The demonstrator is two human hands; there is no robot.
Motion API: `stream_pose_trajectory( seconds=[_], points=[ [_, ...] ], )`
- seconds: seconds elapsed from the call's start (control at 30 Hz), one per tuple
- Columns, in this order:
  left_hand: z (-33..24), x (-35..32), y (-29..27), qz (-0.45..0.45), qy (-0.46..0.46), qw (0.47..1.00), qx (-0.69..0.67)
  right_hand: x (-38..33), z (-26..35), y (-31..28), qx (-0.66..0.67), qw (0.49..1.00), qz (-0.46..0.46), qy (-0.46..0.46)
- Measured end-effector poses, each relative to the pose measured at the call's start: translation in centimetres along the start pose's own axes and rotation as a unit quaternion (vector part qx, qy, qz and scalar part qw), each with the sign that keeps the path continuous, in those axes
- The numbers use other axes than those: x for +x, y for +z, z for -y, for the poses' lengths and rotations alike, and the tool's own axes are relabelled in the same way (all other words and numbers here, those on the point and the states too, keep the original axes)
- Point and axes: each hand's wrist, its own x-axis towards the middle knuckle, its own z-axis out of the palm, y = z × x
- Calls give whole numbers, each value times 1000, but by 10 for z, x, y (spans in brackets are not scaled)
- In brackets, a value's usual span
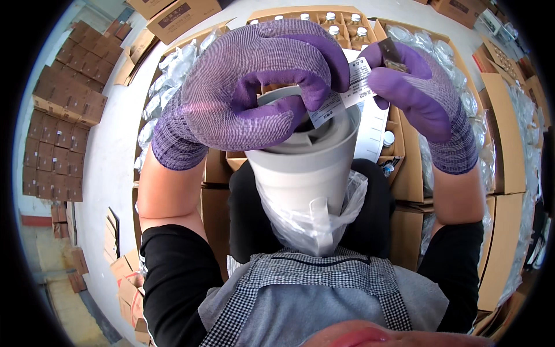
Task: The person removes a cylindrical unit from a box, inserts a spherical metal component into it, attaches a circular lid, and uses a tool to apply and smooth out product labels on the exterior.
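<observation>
My left hand point(231, 87), in a purple-coated knit glove, curls over the mouth of a pale grey plastic pitcher-like container point(300, 179). Its fingers bend toward the thumb, at the left end of a white printed label point(359, 81). My right hand point(425, 95), gloved alike, pinches the label's other end. A small dark shiny piece point(393, 53) sticks up between the right hand's fingers; I cannot make out what it is. The container stands upright between my knees, its lower part wrapped in a clear plastic bag point(352, 199). My left hand partly hides its opening.
Beyond my hands, an open carton holds several clear bottles point(330, 18) with white caps, set in dividers. Open cartons of plastic-wrapped items point(173, 72) stand on both sides. A white sheet point(373, 130) lies by the container. Stacked brown boxes point(69, 98) line the far left.
</observation>
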Motion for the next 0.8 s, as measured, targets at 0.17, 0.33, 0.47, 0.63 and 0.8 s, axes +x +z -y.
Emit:
stream_pose_trajectory(
  seconds=[0.17, 0.33, 0.47, 0.63, 0.8],
  points=[
    [-54, -4, 21, -214, -11, 941, -262, -24, 51, 33, 33, 997, -61, 16],
    [-124, -10, 72, -316, -335, 878, -129, -63, 62, 89, -42, 985, -160, 55],
    [-138, -18, 93, -339, -375, 854, -124, -75, 41, 112, -62, 973, -188, 120],
    [-131, -23, 112, -289, -412, 863, 43, -82, -1, 129, -29, 979, -189, 67],
    [-124, -13, 116, -385, -403, 829, -52, -90, -37, 128, -50, 961, -273, -7]
  ],
)
